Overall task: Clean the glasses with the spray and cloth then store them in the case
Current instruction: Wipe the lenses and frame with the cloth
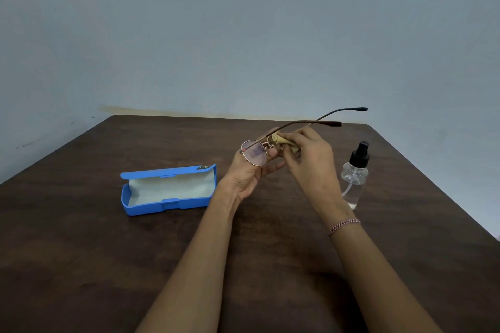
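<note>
Glasses (pixel 254 154) hang above the table's (pixel 108 251) middle: our left hand (pixel 246 178) grips the frame to steady it, our right hand (pixel 311 156) pinches the cloth (pixel 282 140) round 1 lens; the case (pixel 162 204) lies open leftward.

- glasses case (pixel 167 189): on table (pixel 81 251), left of left hand (pixel 249 175).
- spray bottle (pixel 355 170): upright on table, just right of right hand (pixel 311 159).
- glasses (pixel 254 154): above table, between case and bottle.
- cloth (pixel 281 140): against glasses, under right hand.

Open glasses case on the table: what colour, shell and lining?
Blue hard plastic glasses case, pale whitish lining; head view shows it best.
</note>
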Motion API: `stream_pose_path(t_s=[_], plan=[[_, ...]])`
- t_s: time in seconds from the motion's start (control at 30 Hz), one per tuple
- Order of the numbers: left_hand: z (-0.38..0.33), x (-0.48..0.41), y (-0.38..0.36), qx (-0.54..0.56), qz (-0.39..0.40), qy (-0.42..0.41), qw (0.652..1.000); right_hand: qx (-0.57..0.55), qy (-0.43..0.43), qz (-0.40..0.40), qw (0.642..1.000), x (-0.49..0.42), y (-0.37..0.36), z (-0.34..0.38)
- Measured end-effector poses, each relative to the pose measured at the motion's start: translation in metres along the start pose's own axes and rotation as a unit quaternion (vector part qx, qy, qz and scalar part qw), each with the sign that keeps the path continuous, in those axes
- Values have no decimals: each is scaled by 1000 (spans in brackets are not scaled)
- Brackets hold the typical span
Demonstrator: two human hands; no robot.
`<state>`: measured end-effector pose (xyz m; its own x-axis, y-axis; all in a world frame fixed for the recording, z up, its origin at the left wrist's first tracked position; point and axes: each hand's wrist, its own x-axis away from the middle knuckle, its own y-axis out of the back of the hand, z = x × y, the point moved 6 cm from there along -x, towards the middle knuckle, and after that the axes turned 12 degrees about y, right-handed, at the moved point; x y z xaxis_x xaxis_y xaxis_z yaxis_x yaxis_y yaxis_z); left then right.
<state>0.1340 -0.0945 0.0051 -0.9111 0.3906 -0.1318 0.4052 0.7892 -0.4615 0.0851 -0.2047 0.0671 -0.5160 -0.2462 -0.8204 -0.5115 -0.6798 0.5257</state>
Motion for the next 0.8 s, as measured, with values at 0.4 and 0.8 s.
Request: stream_pose_path(t_s=[0.4,0.8], plan=[[4,-3,1,12,43,1,999,-20,18,-10,1000,-2,-2,5],[3,-6,19,-1,-39,-15,999,-9,23,24,999,1,-7,7]])
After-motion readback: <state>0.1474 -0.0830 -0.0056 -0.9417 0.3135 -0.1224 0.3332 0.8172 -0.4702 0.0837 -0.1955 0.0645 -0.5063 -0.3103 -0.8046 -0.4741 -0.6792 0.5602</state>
